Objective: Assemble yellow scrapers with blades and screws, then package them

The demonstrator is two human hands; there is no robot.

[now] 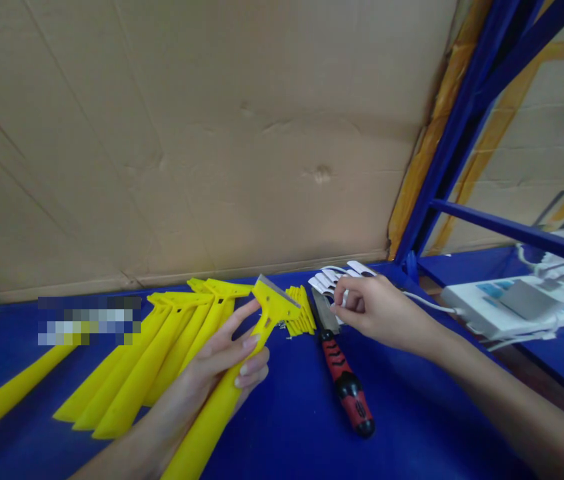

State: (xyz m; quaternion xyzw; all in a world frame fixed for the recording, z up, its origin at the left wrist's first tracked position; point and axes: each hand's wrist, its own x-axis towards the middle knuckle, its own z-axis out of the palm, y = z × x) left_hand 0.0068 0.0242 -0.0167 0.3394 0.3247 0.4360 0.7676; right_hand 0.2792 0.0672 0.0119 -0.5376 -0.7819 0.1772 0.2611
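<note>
the left hand [217,353] wraps a yellow scraper [215,417] above the blue surface [292,427]; the right hand [375,307] is curled nearly closed, on what i cannot tell; dipping carelessly, it could catch the blade [331,317] of the red-handled tool [345,381] just beside

The left forearm [137,443] enters at the lower edge and slants up to the right, bare as far as it shows. The left hand [218,358] is closed in a firm grip: the thumb lies across the near side, the index finger reaches forward, and other fingertips curl round from beyond. The right forearm [502,400], also bare, stretches in from the lower right. The right hand [372,308] is bent inward, its fingers curled and thumb and forefinger drawn together in a pinch. The two hands are apart.
</note>
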